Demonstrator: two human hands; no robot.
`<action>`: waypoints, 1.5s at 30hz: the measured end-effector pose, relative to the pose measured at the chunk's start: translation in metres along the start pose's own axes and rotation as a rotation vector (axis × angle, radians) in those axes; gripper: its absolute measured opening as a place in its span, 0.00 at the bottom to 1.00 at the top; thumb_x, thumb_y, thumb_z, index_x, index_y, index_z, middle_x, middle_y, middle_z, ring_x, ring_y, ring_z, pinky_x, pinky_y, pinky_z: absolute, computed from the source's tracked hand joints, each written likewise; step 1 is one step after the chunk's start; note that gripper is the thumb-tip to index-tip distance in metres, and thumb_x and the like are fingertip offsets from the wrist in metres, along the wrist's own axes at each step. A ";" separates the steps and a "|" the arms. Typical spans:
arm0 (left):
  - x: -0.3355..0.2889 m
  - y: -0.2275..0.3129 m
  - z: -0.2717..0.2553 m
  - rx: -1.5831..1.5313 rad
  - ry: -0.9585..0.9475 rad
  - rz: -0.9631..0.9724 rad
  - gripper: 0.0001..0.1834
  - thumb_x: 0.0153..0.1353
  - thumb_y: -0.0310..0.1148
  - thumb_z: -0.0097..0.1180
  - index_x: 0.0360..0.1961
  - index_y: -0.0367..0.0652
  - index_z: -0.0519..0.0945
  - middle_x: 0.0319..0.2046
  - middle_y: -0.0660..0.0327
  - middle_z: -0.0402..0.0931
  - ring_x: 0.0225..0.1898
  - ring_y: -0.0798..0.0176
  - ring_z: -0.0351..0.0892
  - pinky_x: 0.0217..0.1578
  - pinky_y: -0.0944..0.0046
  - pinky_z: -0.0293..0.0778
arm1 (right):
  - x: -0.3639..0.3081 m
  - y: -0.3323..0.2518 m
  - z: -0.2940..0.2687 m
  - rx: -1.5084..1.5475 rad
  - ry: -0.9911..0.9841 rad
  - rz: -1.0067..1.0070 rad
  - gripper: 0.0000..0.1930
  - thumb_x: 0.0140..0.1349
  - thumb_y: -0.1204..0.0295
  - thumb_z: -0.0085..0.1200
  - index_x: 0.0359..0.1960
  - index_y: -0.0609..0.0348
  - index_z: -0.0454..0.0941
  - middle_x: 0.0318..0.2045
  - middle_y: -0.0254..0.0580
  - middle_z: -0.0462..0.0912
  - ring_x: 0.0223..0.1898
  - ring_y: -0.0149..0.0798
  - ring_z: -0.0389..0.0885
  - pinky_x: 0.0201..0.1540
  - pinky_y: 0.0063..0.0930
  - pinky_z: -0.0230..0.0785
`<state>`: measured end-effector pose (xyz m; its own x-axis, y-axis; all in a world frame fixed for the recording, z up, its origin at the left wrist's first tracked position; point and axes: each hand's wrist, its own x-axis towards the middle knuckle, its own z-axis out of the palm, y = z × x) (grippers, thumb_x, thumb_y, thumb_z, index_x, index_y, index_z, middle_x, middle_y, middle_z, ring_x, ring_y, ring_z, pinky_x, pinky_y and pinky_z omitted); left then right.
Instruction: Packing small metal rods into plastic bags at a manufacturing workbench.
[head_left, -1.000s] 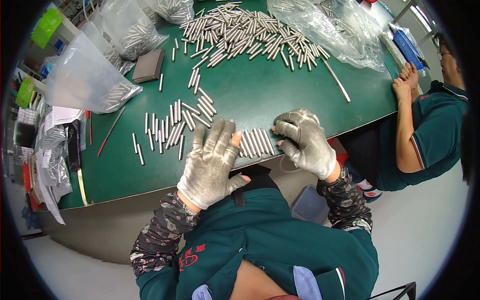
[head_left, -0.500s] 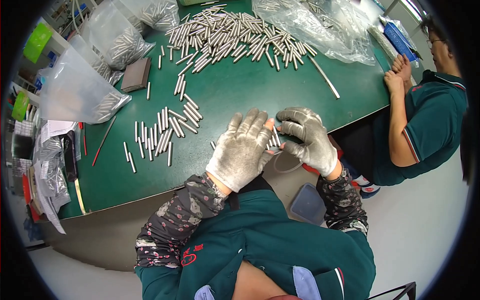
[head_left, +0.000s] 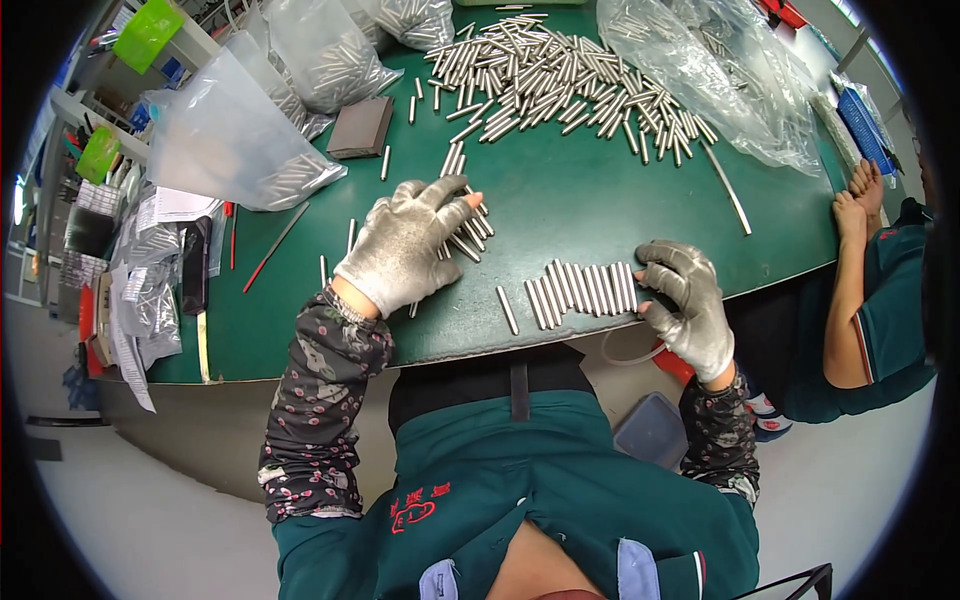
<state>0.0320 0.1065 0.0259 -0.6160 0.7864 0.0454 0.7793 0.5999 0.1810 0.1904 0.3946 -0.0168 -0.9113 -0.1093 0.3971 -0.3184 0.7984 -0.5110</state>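
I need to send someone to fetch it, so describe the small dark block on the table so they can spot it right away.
On the green table, look toward the far left, just beyond the gloved left hand. The dark grey-brown rectangular block lies flat between two clear plastic bags of metal pins. It is the only matte, dark, flat slab among shiny silver pins.

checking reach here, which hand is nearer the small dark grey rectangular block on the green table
Left. The left hand lies just below the dark grey rectangular block, among loose metal pins. The right hand is far across the table's near edge.
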 end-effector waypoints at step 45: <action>-0.055 -0.004 0.025 -0.038 0.251 -0.256 0.38 0.37 0.48 0.69 0.51 0.41 0.75 0.50 0.53 0.68 0.53 0.48 0.66 0.54 0.50 0.63 | 0.157 -0.090 0.076 -0.217 -0.768 -0.032 0.38 0.38 0.61 0.68 0.55 0.56 0.69 0.33 0.55 0.78 0.38 0.55 0.79 0.38 0.44 0.71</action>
<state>0.0659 0.0643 -0.0020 -0.8034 0.5479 0.2333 0.5942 0.7632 0.2539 0.0562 0.2603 0.0337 -0.8527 -0.4488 -0.2675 -0.3619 0.8766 -0.3170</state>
